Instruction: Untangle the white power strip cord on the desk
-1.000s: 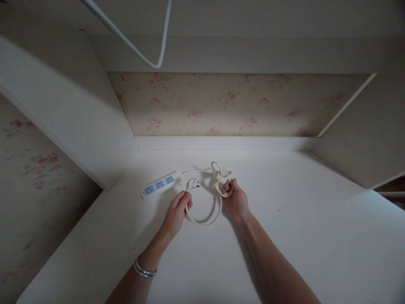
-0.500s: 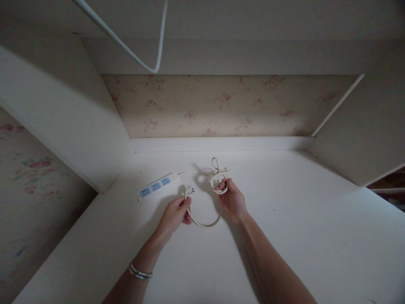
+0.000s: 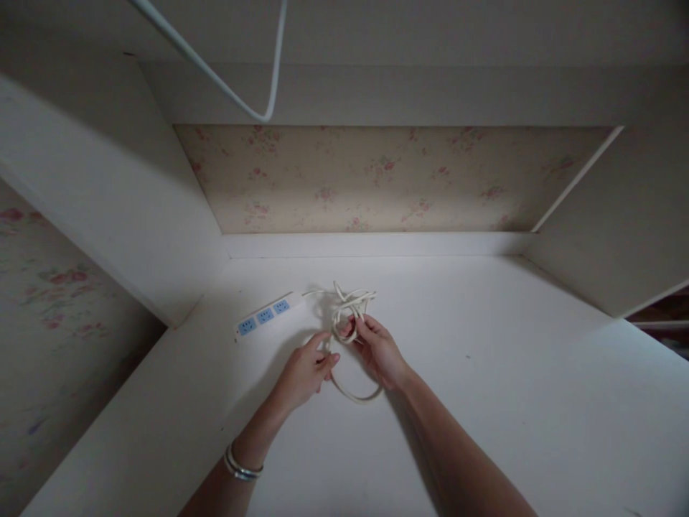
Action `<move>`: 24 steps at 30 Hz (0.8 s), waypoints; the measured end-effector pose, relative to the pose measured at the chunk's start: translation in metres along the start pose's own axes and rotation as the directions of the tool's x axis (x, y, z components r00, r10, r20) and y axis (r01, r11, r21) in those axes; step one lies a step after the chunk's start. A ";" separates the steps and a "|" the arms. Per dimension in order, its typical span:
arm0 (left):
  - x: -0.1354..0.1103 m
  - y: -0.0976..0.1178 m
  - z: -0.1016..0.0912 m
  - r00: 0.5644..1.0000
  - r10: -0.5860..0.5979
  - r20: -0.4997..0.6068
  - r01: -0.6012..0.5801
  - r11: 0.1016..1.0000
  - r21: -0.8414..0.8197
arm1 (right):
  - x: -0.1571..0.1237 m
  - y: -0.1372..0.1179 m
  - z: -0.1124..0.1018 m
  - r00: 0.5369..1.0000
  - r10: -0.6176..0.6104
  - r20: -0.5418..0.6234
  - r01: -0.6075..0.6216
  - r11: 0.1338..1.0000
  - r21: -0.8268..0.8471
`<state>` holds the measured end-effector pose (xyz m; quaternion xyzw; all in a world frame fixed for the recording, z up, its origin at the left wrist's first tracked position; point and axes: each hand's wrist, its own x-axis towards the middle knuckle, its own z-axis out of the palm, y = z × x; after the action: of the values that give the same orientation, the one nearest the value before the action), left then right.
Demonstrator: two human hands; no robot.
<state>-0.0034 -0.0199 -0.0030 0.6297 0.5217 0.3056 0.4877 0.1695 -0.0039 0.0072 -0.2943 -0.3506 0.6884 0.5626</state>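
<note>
A white power strip (image 3: 265, 314) with blue sockets lies on the white desk (image 3: 484, 402), its cream cord (image 3: 356, 394) running right into a tangle of loops. My right hand (image 3: 380, 350) is closed on the bunched loops (image 3: 349, 300) just above the desk. My left hand (image 3: 304, 370), with bangles on the wrist, pinches the cord close beside the right hand. A slack loop hangs down between the two hands. The plug is hidden between my fingers.
The desk sits in an alcove with white side panels (image 3: 108, 208) left and right and floral wallpaper (image 3: 377, 179) behind. A white hanger-like rod (image 3: 258, 108) hangs from above at the top left.
Both hands have moved together toward the middle. The right hand carried the bunched loops leftward, and the plug that showed near the left hand is now covered.
</note>
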 end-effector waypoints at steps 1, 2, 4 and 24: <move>0.000 -0.001 0.000 1.000 0.018 0.006 -0.018 0.999 0.032 | -0.001 0.002 0.001 0.999 0.015 0.036 -0.014 0.999 -0.038; 0.000 -0.001 0.001 1.000 0.023 0.011 -0.023 0.999 0.044 | -0.002 0.004 0.002 0.997 0.026 0.067 -0.021 0.997 -0.073; 0.002 -0.002 0.001 1.000 0.010 0.007 -0.011 0.999 0.041 | -0.003 0.006 0.003 0.993 0.040 0.107 -0.025 0.990 -0.139; 0.008 0.007 -0.006 0.925 0.069 -0.373 -0.132 0.980 -0.146 | -0.019 0.010 0.017 0.926 -0.011 0.378 0.313 0.583 -0.750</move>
<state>-0.0041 -0.0098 0.0045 0.5443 0.5426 0.4851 0.4171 0.1538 -0.0262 0.0094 -0.3597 -0.7364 0.4419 0.3646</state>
